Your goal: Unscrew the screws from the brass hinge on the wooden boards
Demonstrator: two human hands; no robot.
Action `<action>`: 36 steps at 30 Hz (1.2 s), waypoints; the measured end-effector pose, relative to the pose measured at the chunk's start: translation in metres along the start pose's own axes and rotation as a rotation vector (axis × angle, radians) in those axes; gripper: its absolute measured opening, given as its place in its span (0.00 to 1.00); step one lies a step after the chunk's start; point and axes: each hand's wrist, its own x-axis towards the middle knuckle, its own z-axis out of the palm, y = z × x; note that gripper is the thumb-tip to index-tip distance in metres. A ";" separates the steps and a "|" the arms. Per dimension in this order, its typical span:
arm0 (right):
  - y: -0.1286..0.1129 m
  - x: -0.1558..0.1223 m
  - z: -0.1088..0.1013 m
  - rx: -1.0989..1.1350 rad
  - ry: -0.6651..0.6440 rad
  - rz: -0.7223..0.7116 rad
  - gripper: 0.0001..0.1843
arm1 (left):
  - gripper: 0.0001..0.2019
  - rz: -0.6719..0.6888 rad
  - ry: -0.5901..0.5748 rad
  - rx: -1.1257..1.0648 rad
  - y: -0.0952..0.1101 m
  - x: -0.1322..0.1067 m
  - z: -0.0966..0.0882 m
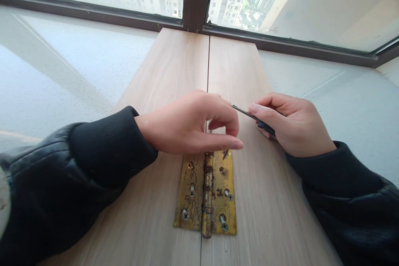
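Note:
A worn, rust-stained brass hinge [207, 212] lies open flat across the seam between two wooden boards. Several cross-head screws stand in its lower holes, among them one screw [186, 215] at the lower left and another screw [223, 223] at the lower right. Above the upper end of the hinge is my left hand [199, 124], thumb and forefinger closed on a small screw [225, 154] whose pointed tip shows under the thumb. My right hand [289, 122] grips a screwdriver [245, 113] by its dark handle. The metal shaft points left, towards my left knuckles.
The pale left board [156, 199] and right board [268, 199] run back to a dark window frame [196, 4]. White speckled surface [84, 58] flanks them on both sides. Tall buildings show through the glass.

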 end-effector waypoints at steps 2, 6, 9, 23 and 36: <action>0.001 -0.001 -0.001 0.005 -0.001 0.006 0.13 | 0.09 -0.082 0.116 0.059 -0.006 -0.001 -0.001; 0.002 -0.004 -0.001 0.017 0.011 0.017 0.12 | 0.11 -0.281 0.294 0.223 -0.020 -0.002 -0.005; 0.003 -0.005 -0.001 0.037 0.007 0.021 0.12 | 0.12 -0.348 0.323 0.300 -0.028 -0.004 -0.007; 0.004 -0.005 -0.001 0.113 0.026 0.054 0.13 | 0.17 -0.389 0.238 0.356 -0.026 -0.003 -0.005; 0.020 0.003 -0.014 0.360 -0.003 0.116 0.11 | 0.20 -0.420 0.318 0.240 -0.028 -0.004 -0.005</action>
